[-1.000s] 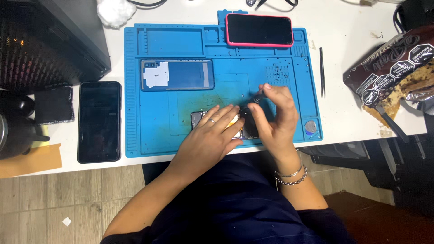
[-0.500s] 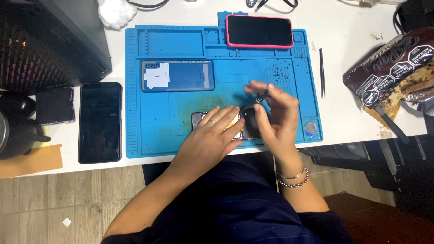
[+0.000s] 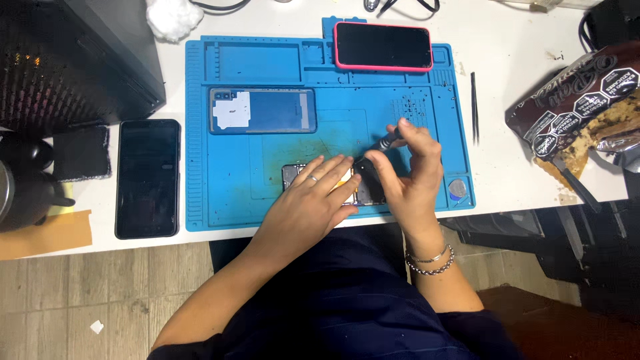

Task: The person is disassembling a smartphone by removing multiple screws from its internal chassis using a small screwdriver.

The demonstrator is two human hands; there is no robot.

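Observation:
An opened phone body (image 3: 363, 190) lies on the blue repair mat (image 3: 247, 193) near its front edge, mostly covered by my hands. My left hand (image 3: 310, 203) rests flat on it with fingers spread, a ring on one finger. My right hand (image 3: 410, 170) grips a small dark screwdriver (image 3: 389, 141), its tip pointing down at the phone's upper right part. A blue phone back cover (image 3: 262, 111) with a white sticker lies on the mat above my left hand.
A phone in a pink case (image 3: 383, 45) lies at the mat's top right. A black phone (image 3: 148, 177) lies left of the mat. Tweezers (image 3: 474, 108), a snack bag (image 3: 580, 100), a black box (image 3: 73, 60), a white wad (image 3: 172, 17) and a small round tin (image 3: 457, 189) are around.
My right hand has tilted slightly and turned the screwdriver over the phone. My left hand stays on the phone.

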